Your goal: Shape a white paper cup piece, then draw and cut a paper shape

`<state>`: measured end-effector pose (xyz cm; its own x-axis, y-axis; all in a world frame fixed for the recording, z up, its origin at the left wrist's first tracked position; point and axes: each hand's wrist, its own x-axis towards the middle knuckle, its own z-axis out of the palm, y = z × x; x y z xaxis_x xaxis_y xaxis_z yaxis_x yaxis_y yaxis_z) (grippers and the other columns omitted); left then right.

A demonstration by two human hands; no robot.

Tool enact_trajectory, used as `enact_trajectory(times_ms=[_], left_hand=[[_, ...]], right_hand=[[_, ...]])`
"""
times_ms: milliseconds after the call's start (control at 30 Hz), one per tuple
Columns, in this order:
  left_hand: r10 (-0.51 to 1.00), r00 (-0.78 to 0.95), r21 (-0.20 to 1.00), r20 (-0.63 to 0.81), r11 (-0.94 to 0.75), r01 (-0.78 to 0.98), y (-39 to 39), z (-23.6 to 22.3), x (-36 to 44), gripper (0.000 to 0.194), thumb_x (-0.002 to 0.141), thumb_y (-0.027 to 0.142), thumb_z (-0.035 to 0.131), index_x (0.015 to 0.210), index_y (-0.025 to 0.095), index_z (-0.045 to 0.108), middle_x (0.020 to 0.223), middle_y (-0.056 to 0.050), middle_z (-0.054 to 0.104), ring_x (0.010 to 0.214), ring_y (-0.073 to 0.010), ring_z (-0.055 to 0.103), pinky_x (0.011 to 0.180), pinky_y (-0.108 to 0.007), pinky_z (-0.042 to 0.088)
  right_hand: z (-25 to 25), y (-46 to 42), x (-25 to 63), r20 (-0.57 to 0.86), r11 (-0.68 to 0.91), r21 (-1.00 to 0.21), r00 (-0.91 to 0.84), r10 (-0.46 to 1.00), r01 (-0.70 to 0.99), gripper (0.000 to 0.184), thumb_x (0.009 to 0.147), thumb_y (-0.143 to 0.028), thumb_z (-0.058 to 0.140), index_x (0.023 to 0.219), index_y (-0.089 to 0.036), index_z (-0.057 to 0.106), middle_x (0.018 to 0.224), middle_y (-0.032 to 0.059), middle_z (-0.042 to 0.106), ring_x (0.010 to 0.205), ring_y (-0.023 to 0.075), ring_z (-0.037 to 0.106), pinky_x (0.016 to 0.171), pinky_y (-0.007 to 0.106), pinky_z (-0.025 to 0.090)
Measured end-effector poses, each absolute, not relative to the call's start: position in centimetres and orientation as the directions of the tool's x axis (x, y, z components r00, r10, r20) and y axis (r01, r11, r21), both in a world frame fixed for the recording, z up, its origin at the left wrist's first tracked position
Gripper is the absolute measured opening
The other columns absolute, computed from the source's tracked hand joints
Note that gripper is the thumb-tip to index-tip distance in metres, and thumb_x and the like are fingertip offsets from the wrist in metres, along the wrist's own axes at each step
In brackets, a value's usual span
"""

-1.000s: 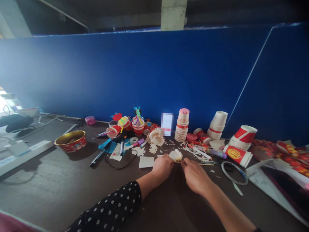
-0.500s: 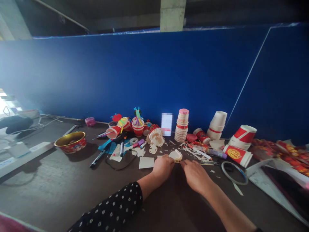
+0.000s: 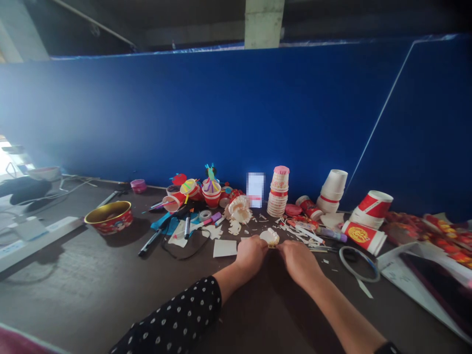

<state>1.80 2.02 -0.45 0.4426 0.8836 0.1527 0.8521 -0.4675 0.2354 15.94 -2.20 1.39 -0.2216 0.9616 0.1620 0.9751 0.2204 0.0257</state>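
Note:
My left hand (image 3: 250, 253) and my right hand (image 3: 299, 260) rest on the dark table (image 3: 92, 285), close together, fingers curled. Both pinch at a small cream paper piece (image 3: 270, 237) with a frilled edge that lies between their fingertips. Just beyond it lie white paper strips (image 3: 295, 231) and a square of white paper (image 3: 224, 248). A fringed paper cup craft (image 3: 239, 208) stands a little farther back.
A stack of paper cups (image 3: 278, 191), white and red cups (image 3: 334, 189) lying on their sides (image 3: 363, 235), decorated red cups (image 3: 211, 191), pens (image 3: 149, 242), tape (image 3: 203, 215), a gold-lined red bowl (image 3: 108, 216) at left, a wire ring (image 3: 359, 263) and printed sheets at right. A blue partition (image 3: 236, 113) backs the table.
My right hand has slid slightly left and forward, closing up to my left hand at the paper piece. The view barely shifted.

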Motion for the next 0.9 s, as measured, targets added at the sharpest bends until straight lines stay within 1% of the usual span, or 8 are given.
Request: enact_trajectory(times_ms=[167, 267, 433, 667, 733, 767, 833, 900], left_hand=[[0.888, 0.429, 0.240, 0.164, -0.457, 0.856, 2.0, -0.6, 1.7, 0.030, 0.085, 0.033, 0.040, 0.081, 0.020, 0.067, 0.083, -0.006, 0.063, 0.078, -0.0179, 0.058, 0.068, -0.025, 0.042], [0.889, 0.428, 0.249, 0.162, -0.456, 0.854, 2.1, -0.7, 1.7, 0.029, 0.084, 0.032, 0.041, 0.080, 0.020, 0.067, 0.083, -0.005, 0.064, 0.079, -0.0176, 0.058, 0.069, -0.025, 0.041], [0.880, 0.441, 0.265, 0.179, -0.475, 0.839, 2.1, -0.7, 1.6, 0.026, 0.083, 0.031, 0.043, 0.080, 0.020, 0.067, 0.084, -0.005, 0.064, 0.079, -0.0177, 0.058, 0.070, -0.025, 0.041], [0.891, 0.426, 0.308, 0.156, -0.454, 0.836, 2.0, -0.5, 1.5, 0.026, 0.083, 0.032, 0.044, 0.083, 0.020, 0.067, 0.087, -0.005, 0.064, 0.083, -0.0181, 0.057, 0.073, -0.026, 0.041], [0.894, 0.421, 0.305, 0.156, -0.449, 0.840, 2.1, -0.5, 1.5, 0.024, 0.082, 0.031, 0.045, 0.082, 0.020, 0.067, 0.087, -0.005, 0.064, 0.082, -0.0178, 0.057, 0.072, -0.025, 0.040], [0.894, 0.419, 0.303, 0.160, -0.448, 0.841, 2.1, -0.6, 1.5, 0.024, 0.082, 0.030, 0.045, 0.081, 0.021, 0.067, 0.086, -0.004, 0.064, 0.080, -0.0175, 0.057, 0.072, -0.025, 0.040], [0.890, 0.419, 0.304, 0.180, -0.456, 0.837, 2.1, -0.7, 1.5, 0.024, 0.082, 0.030, 0.045, 0.080, 0.021, 0.067, 0.083, -0.004, 0.064, 0.078, -0.0170, 0.057, 0.071, -0.025, 0.040], [0.886, 0.421, 0.311, 0.194, -0.463, 0.830, 2.1, -0.8, 1.6, 0.025, 0.082, 0.029, 0.044, 0.080, 0.021, 0.068, 0.081, -0.004, 0.064, 0.075, -0.0166, 0.057, 0.070, -0.025, 0.040]], right_hand=[[0.9, -1.4, 16.3, 0.227, 0.212, 0.002, -0.207, 0.952, 0.977, 0.027, 0.086, -0.016, 0.038, 0.083, -0.020, 0.065, 0.079, 0.0043, 0.064, 0.081, 0.0164, 0.054, 0.072, 0.024, 0.035], [0.8, -1.1, 16.4, 0.231, 0.216, -0.001, -0.210, 0.950, 0.976, 0.028, 0.085, -0.015, 0.038, 0.078, -0.020, 0.064, 0.079, 0.0043, 0.063, 0.082, 0.0158, 0.053, 0.072, 0.023, 0.035], [1.0, -1.2, 17.1, 0.222, 0.207, 0.007, -0.204, 0.954, 0.978, 0.028, 0.084, -0.012, 0.037, 0.079, -0.019, 0.063, 0.081, 0.0042, 0.063, 0.085, 0.0158, 0.053, 0.072, 0.024, 0.034], [1.8, -1.5, 18.9, 0.188, 0.134, 0.015, -0.134, 0.973, 0.991, 0.028, 0.081, -0.008, 0.039, 0.071, -0.019, 0.063, 0.078, 0.0048, 0.063, 0.083, 0.0167, 0.054, 0.065, 0.024, 0.034], [1.8, -1.5, 18.7, 0.197, 0.115, 0.011, -0.115, 0.974, 0.993, 0.026, 0.082, -0.010, 0.040, 0.075, -0.019, 0.063, 0.081, 0.0048, 0.062, 0.084, 0.0167, 0.054, 0.067, 0.024, 0.035], [1.8, -1.5, 18.5, 0.223, 0.117, -0.004, -0.113, 0.968, 0.993, 0.024, 0.083, -0.012, 0.040, 0.079, -0.019, 0.063, 0.084, 0.0047, 0.062, 0.086, 0.0166, 0.053, 0.069, 0.024, 0.036], [1.6, -1.4, 17.7, 0.316, 0.150, -0.055, -0.126, 0.940, 0.987, 0.022, 0.085, -0.017, 0.041, 0.089, -0.019, 0.062, 0.092, 0.0048, 0.061, 0.090, 0.0165, 0.051, 0.076, 0.024, 0.035], [1.3, -1.3, 16.7, 0.413, 0.233, -0.087, -0.178, 0.893, 0.968, 0.024, 0.085, -0.016, 0.041, 0.099, -0.019, 0.060, 0.099, 0.0054, 0.059, 0.096, 0.0175, 0.048, 0.082, 0.026, 0.034]])
